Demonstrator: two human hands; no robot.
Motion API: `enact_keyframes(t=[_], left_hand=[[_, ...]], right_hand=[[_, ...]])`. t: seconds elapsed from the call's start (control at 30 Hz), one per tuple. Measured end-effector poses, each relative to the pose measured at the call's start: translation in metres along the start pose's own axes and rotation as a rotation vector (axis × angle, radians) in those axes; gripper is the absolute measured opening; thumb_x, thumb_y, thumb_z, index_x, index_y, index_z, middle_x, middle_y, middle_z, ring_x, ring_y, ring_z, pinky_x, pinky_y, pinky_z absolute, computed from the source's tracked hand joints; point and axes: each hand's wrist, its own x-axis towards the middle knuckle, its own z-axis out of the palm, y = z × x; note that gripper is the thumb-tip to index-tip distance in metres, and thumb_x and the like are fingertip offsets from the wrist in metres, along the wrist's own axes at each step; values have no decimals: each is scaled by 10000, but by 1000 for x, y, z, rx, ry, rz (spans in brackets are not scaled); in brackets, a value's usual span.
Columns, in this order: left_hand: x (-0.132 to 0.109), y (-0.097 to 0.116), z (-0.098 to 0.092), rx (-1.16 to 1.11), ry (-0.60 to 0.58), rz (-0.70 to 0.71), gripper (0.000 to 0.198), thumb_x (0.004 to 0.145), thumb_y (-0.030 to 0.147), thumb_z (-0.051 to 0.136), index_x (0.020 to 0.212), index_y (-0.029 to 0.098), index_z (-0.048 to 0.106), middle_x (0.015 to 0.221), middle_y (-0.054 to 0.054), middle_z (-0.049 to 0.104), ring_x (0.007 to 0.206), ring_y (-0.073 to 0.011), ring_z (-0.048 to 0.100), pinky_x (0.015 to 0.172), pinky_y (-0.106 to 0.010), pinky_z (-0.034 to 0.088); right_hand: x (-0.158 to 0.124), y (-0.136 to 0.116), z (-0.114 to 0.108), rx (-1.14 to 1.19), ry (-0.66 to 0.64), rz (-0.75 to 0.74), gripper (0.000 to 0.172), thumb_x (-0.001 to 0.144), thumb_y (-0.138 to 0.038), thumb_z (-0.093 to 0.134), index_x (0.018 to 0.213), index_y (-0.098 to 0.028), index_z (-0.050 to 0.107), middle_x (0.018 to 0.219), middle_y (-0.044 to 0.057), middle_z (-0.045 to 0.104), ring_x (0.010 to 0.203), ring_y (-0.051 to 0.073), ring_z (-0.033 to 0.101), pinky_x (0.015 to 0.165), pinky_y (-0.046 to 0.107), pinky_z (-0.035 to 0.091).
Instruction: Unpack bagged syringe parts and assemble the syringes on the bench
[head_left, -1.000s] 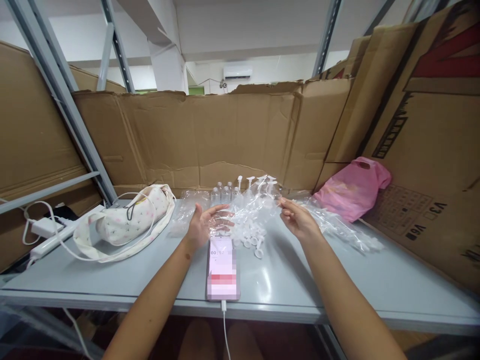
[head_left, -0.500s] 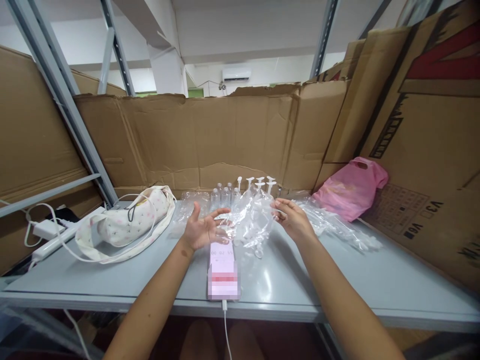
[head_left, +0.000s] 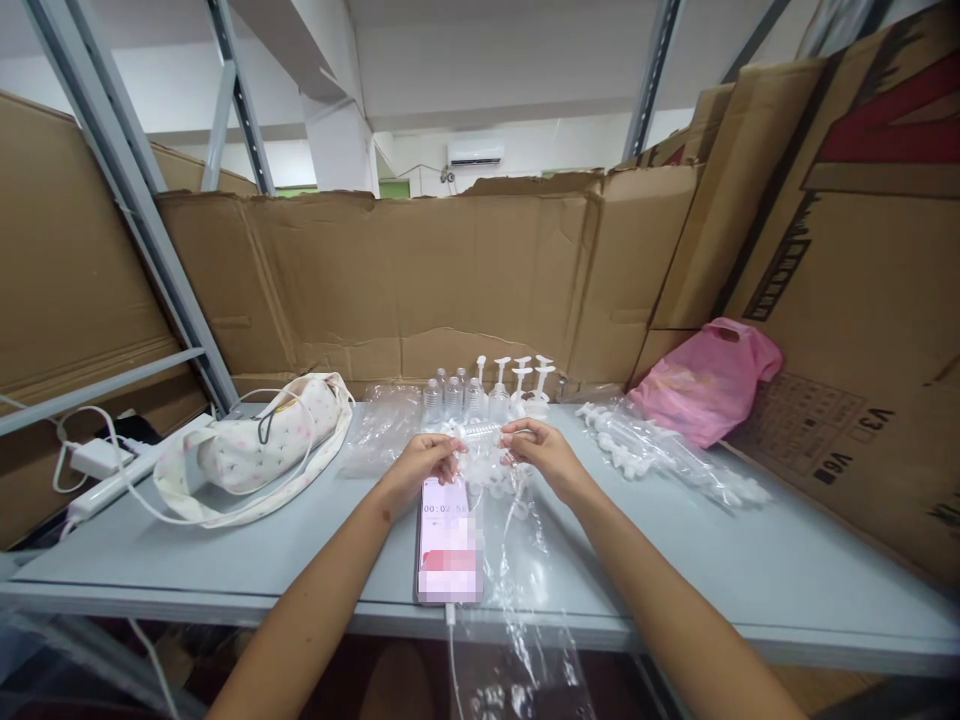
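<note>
Between my two hands lies a clear ribbed plastic bottle (head_left: 481,432), turned sideways. My left hand (head_left: 426,468) is closed at its left end, fingertips pinched together near small white parts. At the other end my right hand (head_left: 541,450) pinches it with thumb and fingers. A clear plastic bag (head_left: 517,580) drapes from below my hands over the table's front edge. Small white plastic parts (head_left: 491,478) show under the bottle, partly hidden by film and fingers. Just behind stand several clear ribbed bottles (head_left: 452,395) and several white pump tops (head_left: 523,378), some fitted on bottles.
A phone (head_left: 448,545) with a charging cable lies in front of my left hand. At left are a white patterned pouch (head_left: 262,445) and a power strip (head_left: 135,480). Bagged white pumps (head_left: 660,455) and a pink bag (head_left: 705,385) lie right. Cardboard (head_left: 420,290) walls the back.
My right hand has lowered and moved left, and the bag now hangs down over the front edge. My left hand went from spread to pinching. A ribbed bottle now shows between both hands.
</note>
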Motion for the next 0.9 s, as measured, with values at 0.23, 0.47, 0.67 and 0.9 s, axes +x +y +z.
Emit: enact_keyframes(t=[0.23,0.47,0.67,0.9], left_hand=[[3,2,-5,10,170,117,429,703,481,637,872,87,650,540,-2,570,401,-59,473,418,-187,355],[-1,8,-13,-28,245,175,586,726,597,554,1036,103,613,585,-12,587,431,-69,485,429,-190,358],[-2,5,-4,204,33,59,499,698,538,620,909,88,669,606,-51,631,453,-88,522,469,-215,401],[0,8,-6,195,187,129,455,696,512,620,842,82,652,572,-27,608,423,-77,500,453,-213,386]], right_hand=[[0,-5,-3,-5,69,-31,457,613,-437,719,959,-194,544,697,7,641,553,125,579,568,288,490],[-2,-4,-7,-137,-178,50,332,596,-437,740,666,-156,577,521,-9,571,467,106,532,462,233,401],[2,-3,-10,-34,77,-39,391,612,-515,700,760,-168,601,634,17,627,533,121,569,503,247,430],[1,-4,-9,-147,-76,19,360,560,-460,750,671,-146,612,550,7,601,484,104,532,502,250,441]])
